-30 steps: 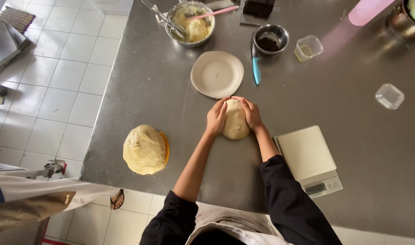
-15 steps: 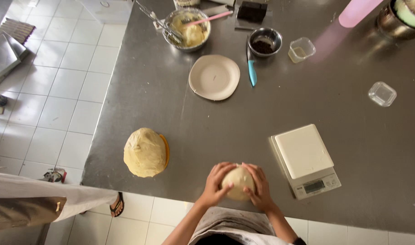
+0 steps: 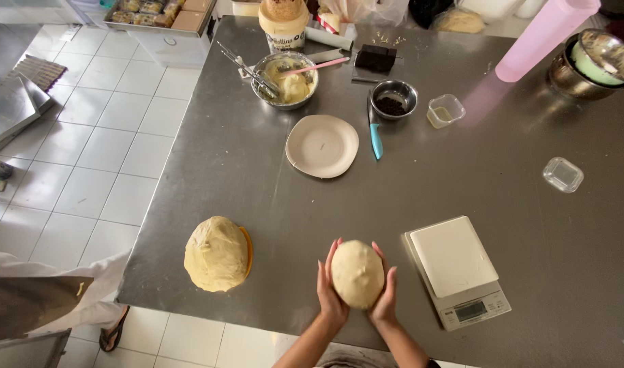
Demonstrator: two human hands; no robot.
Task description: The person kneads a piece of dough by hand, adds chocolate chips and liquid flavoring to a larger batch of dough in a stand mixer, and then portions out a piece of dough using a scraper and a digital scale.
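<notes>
Dough ball [image 3: 357, 273] sits near the table's [image 3: 257, 184] near edge, cupped btwn both hands. Left hand [image 3: 330, 294] wraps its left side, fingers [image 3: 329, 257] curled up along it; right hand [image 3: 385, 294] presses the right side, fingertips reaching toward the top. Both grip the dough, palms underneath-ish. Bigger dough lump [image 3: 215, 253] near the table's left near corner, well apart. Scale [image 3: 456, 270] just right of the hands. Empty plate [image 3: 322, 145] farther in, mid-table.

The pale round dough ball [image 3: 357, 274] hides both palms. The top edge cuts off the tall pink plastic bottle [image 3: 543, 34]. The white digital scale's [image 3: 456, 270] display is unreadable.
</notes>
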